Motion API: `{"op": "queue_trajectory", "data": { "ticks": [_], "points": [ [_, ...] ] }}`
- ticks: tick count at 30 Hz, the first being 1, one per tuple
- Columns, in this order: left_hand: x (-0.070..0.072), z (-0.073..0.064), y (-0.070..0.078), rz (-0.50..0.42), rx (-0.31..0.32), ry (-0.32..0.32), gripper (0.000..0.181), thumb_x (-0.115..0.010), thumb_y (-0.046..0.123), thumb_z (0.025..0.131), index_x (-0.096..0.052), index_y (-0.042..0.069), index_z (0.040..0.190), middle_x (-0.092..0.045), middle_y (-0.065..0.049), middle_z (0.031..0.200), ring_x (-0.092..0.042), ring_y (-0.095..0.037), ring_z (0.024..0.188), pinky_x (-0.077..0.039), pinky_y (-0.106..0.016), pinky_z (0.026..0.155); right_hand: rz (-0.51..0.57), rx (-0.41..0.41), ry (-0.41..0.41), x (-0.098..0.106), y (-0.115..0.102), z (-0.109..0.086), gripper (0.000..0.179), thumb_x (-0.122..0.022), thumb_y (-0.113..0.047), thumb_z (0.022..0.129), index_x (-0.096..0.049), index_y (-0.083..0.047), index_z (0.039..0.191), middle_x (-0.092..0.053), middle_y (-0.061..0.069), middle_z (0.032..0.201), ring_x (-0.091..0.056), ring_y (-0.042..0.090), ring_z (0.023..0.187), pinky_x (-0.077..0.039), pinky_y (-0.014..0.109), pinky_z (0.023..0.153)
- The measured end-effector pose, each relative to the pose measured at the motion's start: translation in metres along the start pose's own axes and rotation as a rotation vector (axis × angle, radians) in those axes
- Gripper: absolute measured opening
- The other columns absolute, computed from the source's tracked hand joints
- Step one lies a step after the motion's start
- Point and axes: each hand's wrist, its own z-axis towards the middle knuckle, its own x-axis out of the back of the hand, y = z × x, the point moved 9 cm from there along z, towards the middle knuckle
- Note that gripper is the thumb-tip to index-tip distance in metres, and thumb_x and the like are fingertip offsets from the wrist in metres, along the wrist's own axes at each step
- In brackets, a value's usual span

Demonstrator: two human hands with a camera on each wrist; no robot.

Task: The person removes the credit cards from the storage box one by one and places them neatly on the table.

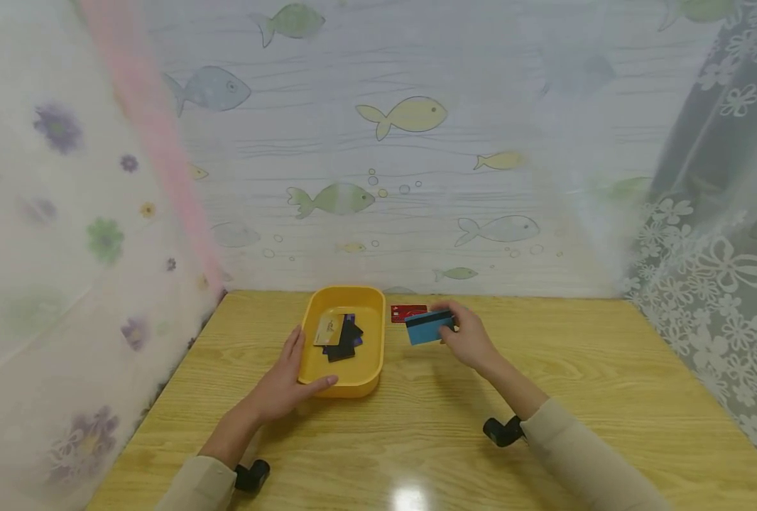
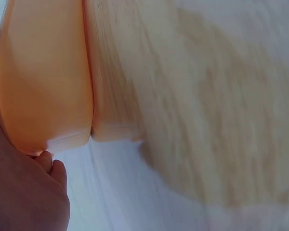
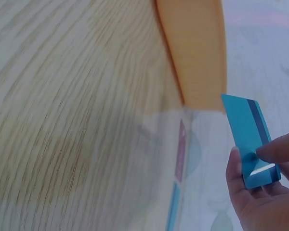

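Observation:
My right hand (image 1: 472,339) pinches a blue card (image 1: 426,328) with a dark stripe between thumb and fingers. The card is tilted above the table, to the right of a yellow plastic tray (image 1: 381,355). My left hand (image 1: 280,382) holds the tray at its near-left corner, thumb over the near rim and fingers along the left wall. Inside the tray lies a loose pile: a gold-and-white card (image 1: 329,330) on black cards (image 1: 343,348) and blue-purple ones. A red card (image 1: 407,311) lies on the table behind the held card, which partly covers it.
The wooden table (image 1: 545,440) ends at a fish-print curtain (image 1: 404,170) behind. Patterned curtains hang on both sides. Beside the red card, the right wrist view shows another blue card (image 3: 173,204). Black wrist-worn devices (image 1: 503,431) sit at both sleeves.

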Motion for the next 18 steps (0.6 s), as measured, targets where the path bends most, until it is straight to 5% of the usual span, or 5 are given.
{"op": "queue_trajectory", "data": {
  "ticks": [9, 18],
  "points": [
    [0.001, -0.001, -0.001, 0.0, 0.003, 0.006, 0.126, -0.064, 0.077, 0.084, 0.006, 0.011, 0.165, 0.009, -0.011, 0.172, -0.015, -0.041, 0.154, -0.023, -0.062, 0.119, -0.035, -0.045, 0.035, 0.037, 0.029, -0.003, 0.037, -0.053, 0.007, 0.099, -0.055, 0.003, 0.136, -0.055, 0.028, 0.134, -0.063, 0.035, 0.096, -0.058, 0.053, 0.082],
    [-0.001, 0.0, -0.002, -0.007, 0.014, 0.001, 0.126, -0.065, 0.077, 0.083, 0.005, 0.012, 0.165, 0.01, -0.007, 0.172, -0.016, -0.04, 0.155, -0.023, -0.062, 0.12, -0.029, -0.096, 0.051, 0.064, 0.055, -0.001, 0.04, -0.053, 0.006, 0.099, -0.052, 0.008, 0.138, -0.052, 0.034, 0.134, -0.063, 0.031, 0.092, -0.06, 0.047, 0.079]
  ]
}}
